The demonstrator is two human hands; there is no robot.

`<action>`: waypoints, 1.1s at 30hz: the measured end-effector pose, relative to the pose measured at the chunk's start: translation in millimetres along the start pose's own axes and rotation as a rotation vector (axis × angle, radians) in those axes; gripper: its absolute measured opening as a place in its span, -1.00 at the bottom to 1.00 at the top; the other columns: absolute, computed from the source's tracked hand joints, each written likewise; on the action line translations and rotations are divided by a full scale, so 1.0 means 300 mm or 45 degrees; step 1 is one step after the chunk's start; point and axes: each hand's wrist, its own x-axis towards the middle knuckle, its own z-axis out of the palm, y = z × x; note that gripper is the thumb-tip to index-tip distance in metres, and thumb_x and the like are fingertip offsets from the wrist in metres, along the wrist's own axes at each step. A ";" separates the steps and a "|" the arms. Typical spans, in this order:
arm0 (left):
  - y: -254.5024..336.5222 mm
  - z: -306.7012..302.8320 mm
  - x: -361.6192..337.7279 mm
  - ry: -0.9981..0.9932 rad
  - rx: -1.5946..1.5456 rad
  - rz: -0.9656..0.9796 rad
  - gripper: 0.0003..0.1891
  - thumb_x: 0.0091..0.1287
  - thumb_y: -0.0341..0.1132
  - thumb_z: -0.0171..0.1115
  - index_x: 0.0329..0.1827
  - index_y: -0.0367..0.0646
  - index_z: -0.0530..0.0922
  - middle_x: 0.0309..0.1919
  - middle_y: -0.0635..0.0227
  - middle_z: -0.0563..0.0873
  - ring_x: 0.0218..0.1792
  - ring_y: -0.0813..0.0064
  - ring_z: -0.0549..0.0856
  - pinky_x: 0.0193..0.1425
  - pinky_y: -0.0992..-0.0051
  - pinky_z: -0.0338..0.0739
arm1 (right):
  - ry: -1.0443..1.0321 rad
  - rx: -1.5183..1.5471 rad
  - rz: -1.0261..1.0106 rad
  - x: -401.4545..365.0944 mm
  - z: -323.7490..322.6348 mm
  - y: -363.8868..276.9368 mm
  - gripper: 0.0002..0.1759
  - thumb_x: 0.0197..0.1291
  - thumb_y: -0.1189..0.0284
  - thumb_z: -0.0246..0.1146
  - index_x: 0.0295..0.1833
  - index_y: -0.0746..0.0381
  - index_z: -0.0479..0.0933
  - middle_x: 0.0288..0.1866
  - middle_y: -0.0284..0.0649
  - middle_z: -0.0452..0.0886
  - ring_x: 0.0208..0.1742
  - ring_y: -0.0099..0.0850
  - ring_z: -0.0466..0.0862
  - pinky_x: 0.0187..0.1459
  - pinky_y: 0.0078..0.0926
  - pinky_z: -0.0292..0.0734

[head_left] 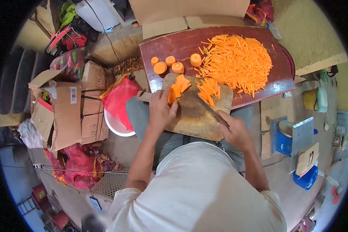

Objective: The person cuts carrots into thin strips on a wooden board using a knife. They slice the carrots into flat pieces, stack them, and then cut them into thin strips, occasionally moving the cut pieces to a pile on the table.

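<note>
My left hand (pixel 161 110) rests on a worn wooden cutting board (pixel 195 116), its fingers pressing on a stack of flat carrot slices (pixel 178 87). My right hand (pixel 236 131) grips the handle of a knife (pixel 214 112) whose dark blade lies across the board toward a small bunch of carrot sticks (pixel 208 89). A big heap of cut carrot sticks (pixel 237 62) covers the dark red table (pixel 170 46) beyond the board. Several round carrot chunks (pixel 170 65) stand at the table's left side.
Cardboard boxes (pixel 71 112) stand to the left, with a red mesh bag (pixel 120 98) over a white bowl (pixel 116 125). A flattened carton (pixel 181 13) lies beyond the table. Blue containers (pixel 294 135) and a yellow cup (pixel 311 98) sit on the floor at right.
</note>
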 end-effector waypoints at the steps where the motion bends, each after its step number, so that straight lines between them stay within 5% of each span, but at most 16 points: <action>1: -0.006 0.006 0.003 -0.018 -0.008 0.003 -0.42 0.26 -0.38 0.55 0.38 -0.26 0.66 0.00 -0.08 0.75 0.05 -0.16 0.75 0.16 0.02 0.65 | -0.027 -0.014 0.007 -0.001 0.005 0.003 -0.57 0.46 0.41 0.34 0.38 0.27 0.59 -0.15 0.21 0.73 -0.13 0.24 0.76 -0.12 -0.01 0.66; 3: -0.007 0.016 0.005 -0.040 -0.038 -0.014 -0.42 0.26 -0.39 0.54 0.38 -0.28 0.65 -0.07 -0.08 0.76 -0.01 -0.17 0.75 0.13 -0.01 0.65 | -0.077 -0.042 0.023 -0.009 0.017 0.003 -0.56 0.49 0.35 0.33 0.39 0.24 0.57 -0.04 0.23 0.78 0.02 0.30 0.78 -0.02 0.09 0.71; 9: 0.035 0.027 -0.053 -0.059 -0.177 -0.075 -0.50 0.30 -0.49 0.48 0.33 -0.32 0.67 -0.18 -0.05 0.78 -0.13 -0.15 0.77 0.03 0.01 0.69 | -0.142 -0.006 0.133 -0.033 0.026 -0.025 -0.51 0.48 0.35 0.33 0.45 0.24 0.55 0.00 0.22 0.80 0.03 0.29 0.79 0.00 0.11 0.71; 12: 0.054 0.025 -0.066 -0.209 -0.283 -0.189 -0.53 0.34 -0.48 0.51 0.32 -0.30 0.70 -0.11 -0.04 0.83 -0.06 -0.13 0.82 0.08 0.11 0.74 | -0.115 -0.004 0.098 -0.039 0.036 -0.006 -0.51 0.48 0.34 0.33 0.45 0.23 0.55 -0.02 0.24 0.78 0.02 0.30 0.79 0.00 0.10 0.71; 14: 0.130 0.001 -0.057 -0.253 -0.560 -0.378 -0.56 0.37 -0.47 0.52 0.31 -0.30 0.72 -0.05 -0.05 0.85 -0.02 -0.13 0.84 0.12 0.16 0.75 | -0.048 0.014 0.052 -0.052 0.045 -0.001 -0.57 0.48 0.40 0.33 0.38 0.28 0.58 -0.18 0.18 0.71 -0.17 0.20 0.75 -0.12 -0.02 0.65; 18: 0.167 0.051 -0.074 -0.187 -0.546 -0.254 -0.59 0.36 -0.46 0.51 0.27 -0.31 0.73 -0.05 -0.12 0.83 -0.07 -0.19 0.82 0.06 0.04 0.73 | -0.068 0.089 0.091 -0.048 0.034 -0.003 -0.60 0.48 0.43 0.34 0.35 0.31 0.59 -0.28 0.15 0.65 -0.28 0.12 0.72 -0.20 -0.11 0.60; 21: 0.157 0.078 -0.081 -0.171 -0.272 -0.087 -0.57 0.37 -0.38 0.55 0.26 -0.33 0.73 -0.12 -0.09 0.81 -0.12 -0.16 0.81 0.00 0.03 0.71 | -0.130 0.022 0.201 -0.028 0.004 -0.021 -0.58 0.48 0.34 0.31 0.35 0.25 0.54 -0.09 0.23 0.76 -0.02 0.31 0.78 -0.05 0.12 0.69; 23: 0.148 0.077 -0.083 -0.192 -0.119 -0.078 -0.55 0.37 -0.32 0.58 0.25 -0.35 0.73 -0.18 -0.04 0.79 -0.17 -0.13 0.79 -0.05 0.03 0.69 | -0.096 0.012 0.189 -0.026 0.007 -0.023 -0.59 0.49 0.33 0.31 0.34 0.25 0.55 -0.10 0.23 0.76 -0.02 0.31 0.77 -0.04 0.13 0.69; 26: 0.145 0.041 -0.082 -0.212 -0.067 -0.130 -0.52 0.35 -0.25 0.63 0.24 -0.34 0.75 -0.07 -0.06 0.78 -0.10 -0.15 0.78 -0.01 0.04 0.70 | -0.055 -0.030 0.087 -0.022 0.021 -0.018 -0.59 0.49 0.33 0.32 0.34 0.24 0.54 -0.08 0.22 0.77 -0.01 0.30 0.78 -0.03 0.14 0.69; 29: 0.133 0.024 -0.071 -0.168 -0.113 0.104 -0.53 0.32 -0.21 0.64 0.16 -0.36 0.77 -0.05 -0.07 0.73 0.00 -0.13 0.76 0.09 0.06 0.68 | -0.064 -0.057 0.051 -0.034 0.041 -0.011 -0.57 0.49 0.32 0.32 0.36 0.25 0.54 -0.04 0.22 0.79 0.02 0.29 0.78 -0.01 0.15 0.70; 33: 0.107 0.019 -0.079 -0.272 -0.101 0.055 -0.60 0.27 -0.32 0.59 0.13 -0.32 0.77 0.02 -0.05 0.72 0.09 -0.12 0.73 0.18 0.05 0.66 | -0.109 -0.059 0.065 -0.034 0.044 -0.012 -0.53 0.49 0.31 0.33 0.40 0.27 0.53 0.01 0.21 0.81 0.04 0.28 0.79 0.01 0.17 0.70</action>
